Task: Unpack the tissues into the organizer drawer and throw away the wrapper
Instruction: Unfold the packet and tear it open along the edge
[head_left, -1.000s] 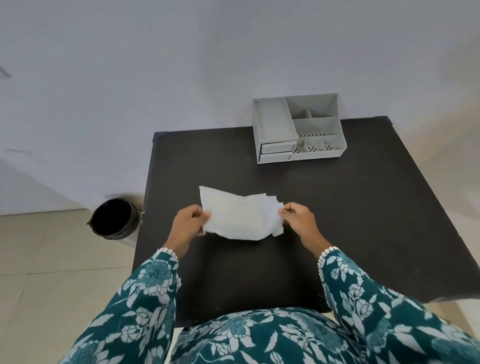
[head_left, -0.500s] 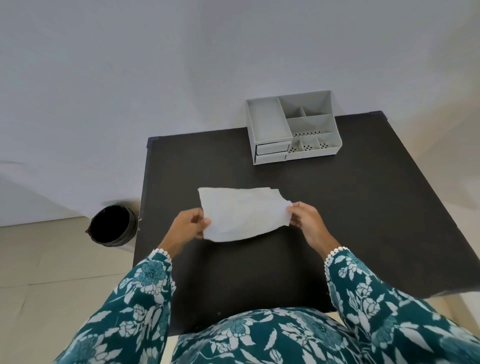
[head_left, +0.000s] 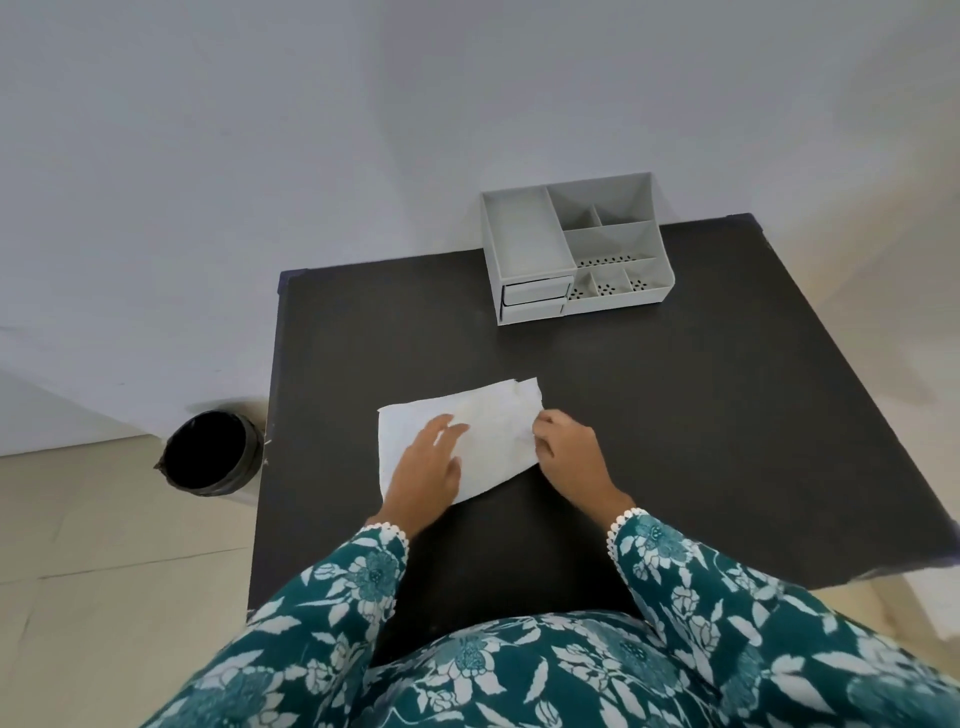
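A white stack of tissues (head_left: 493, 431) lies flat on the dark table (head_left: 675, 415), a little left of its middle. My left hand (head_left: 428, 473) rests palm down on the stack with its fingers spread. My right hand (head_left: 569, 452) pinches the stack's right edge. A grey organizer (head_left: 576, 249) stands at the table's far edge against the wall; its two small drawers (head_left: 535, 299) at the front left are closed. A black bin (head_left: 210, 452) stands on the floor left of the table. No wrapper is visible.
A white wall runs behind the table. Beige floor tiles (head_left: 104, 545) lie to the left around the bin. My patterned teal sleeves fill the bottom of the view.
The tissues went from being held up between both hands to lying on the table. My left hand let go of the left edge and moved onto the top of the stack.
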